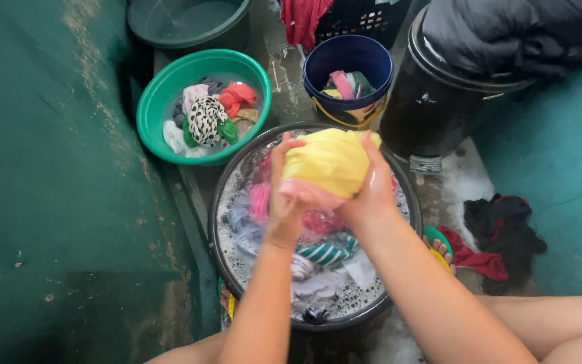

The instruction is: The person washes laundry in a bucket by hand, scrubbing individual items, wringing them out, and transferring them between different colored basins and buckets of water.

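Both my hands grip a bunched yellow cloth (328, 160) above a round dark wash basin (218, 222) of soapy water. My left hand (284, 192) clasps the cloth's left side; my right hand (370, 189) wraps its right side. Under them in the suds lie pink, striped green-and-white and pale garments (325, 253).
A green basin (159, 101) with several wrung clothes sits at upper left, a dark tub (190, 23) behind it. A blue bucket (348, 57) holds clothes. A black bin (439, 108) stands at right. Dark and red clothes (503, 232) lie on the floor. Green wall at left.
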